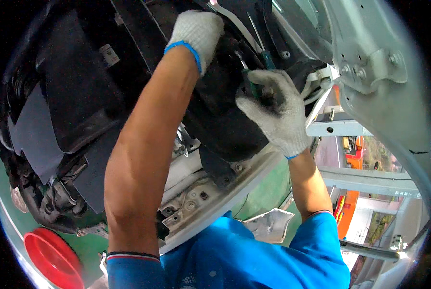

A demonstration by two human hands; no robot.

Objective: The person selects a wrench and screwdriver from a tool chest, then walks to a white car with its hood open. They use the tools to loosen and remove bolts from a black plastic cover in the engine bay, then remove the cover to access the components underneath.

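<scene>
Both of my hands wear white knitted gloves with blue cuffs. My right hand [278,106] is curled round the dark green handle of a screwdriver [254,87], whose metal shaft points up and left toward a black plastic cover [225,120]. The glove's palm is smudged dark. Just beyond it, a second screwdriver [267,59] with a green handle and a thin shaft rests against the dark parts. Farther up and left, my left hand [196,36] is bent over the black parts; its fingers are hidden behind the back of the glove.
A pale metal body edge [215,214] with bolts and holes runs below the black cover. At right hangs a pale green panel [384,82] with a bolted bracket. A red basin [54,260] sits on the green floor at lower left. Orange equipment [349,212] stands beyond at right.
</scene>
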